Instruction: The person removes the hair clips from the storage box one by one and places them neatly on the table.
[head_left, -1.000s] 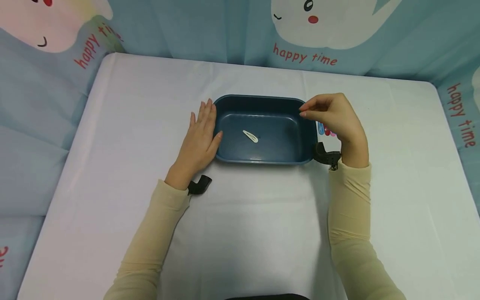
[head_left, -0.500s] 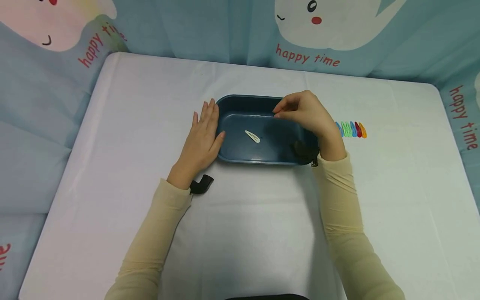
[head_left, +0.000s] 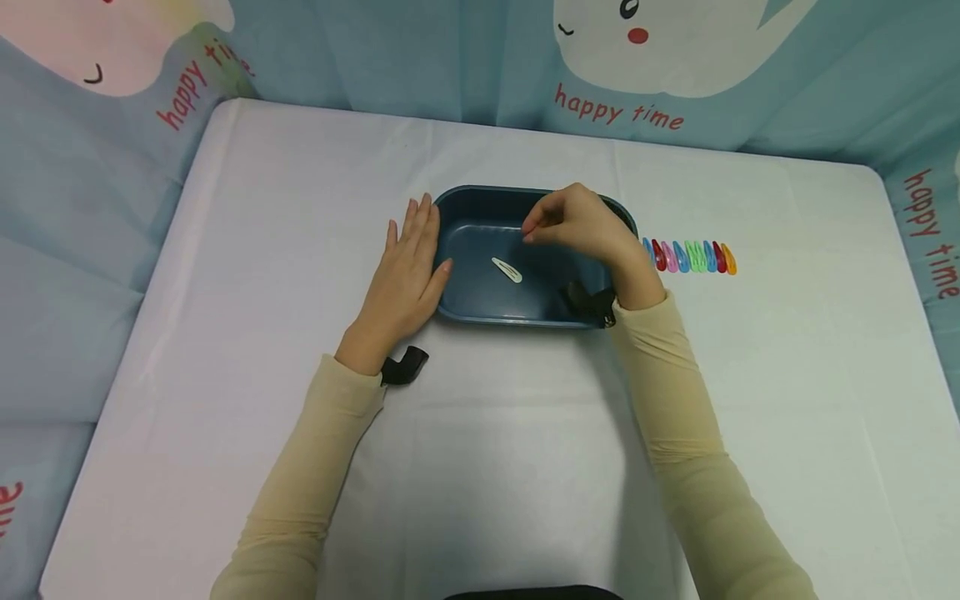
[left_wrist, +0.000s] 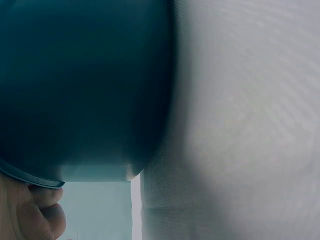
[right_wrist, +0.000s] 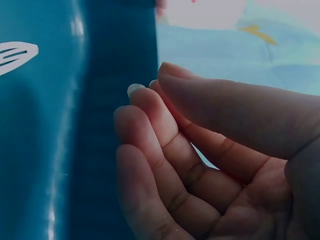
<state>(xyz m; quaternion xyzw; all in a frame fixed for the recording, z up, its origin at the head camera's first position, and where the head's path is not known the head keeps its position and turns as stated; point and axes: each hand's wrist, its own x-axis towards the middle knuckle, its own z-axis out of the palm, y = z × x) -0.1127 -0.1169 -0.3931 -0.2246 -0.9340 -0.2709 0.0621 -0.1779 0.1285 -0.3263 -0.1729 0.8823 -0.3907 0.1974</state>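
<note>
A dark blue oblong tray (head_left: 525,322) stands on the table, with one white snap hair clip (head_left: 507,270) lying on its floor. My left hand (head_left: 401,279) rests along the tray's left end with straight fingers; in the left wrist view its fingers (left_wrist: 42,215) show beside the rim. Above the tray's right half hovers my right hand (head_left: 577,223), its fingers bent and thumb near the index finger. In the right wrist view nothing shows between those fingertips (right_wrist: 150,107), and the white hair clip (right_wrist: 17,56) lies apart from them.
To the right of the tray, a row of several coloured hair clips (head_left: 696,257) lies on the white tablecloth (head_left: 480,467). Black wrist mounts (head_left: 405,365) stick out from both wrists. A blue printed curtain (head_left: 420,62) hangs behind the table.
My right hand has moved left from the tray's right rim to over its inside, uncovering the row of coloured clips. My left hand and the white clip have stayed in place.
</note>
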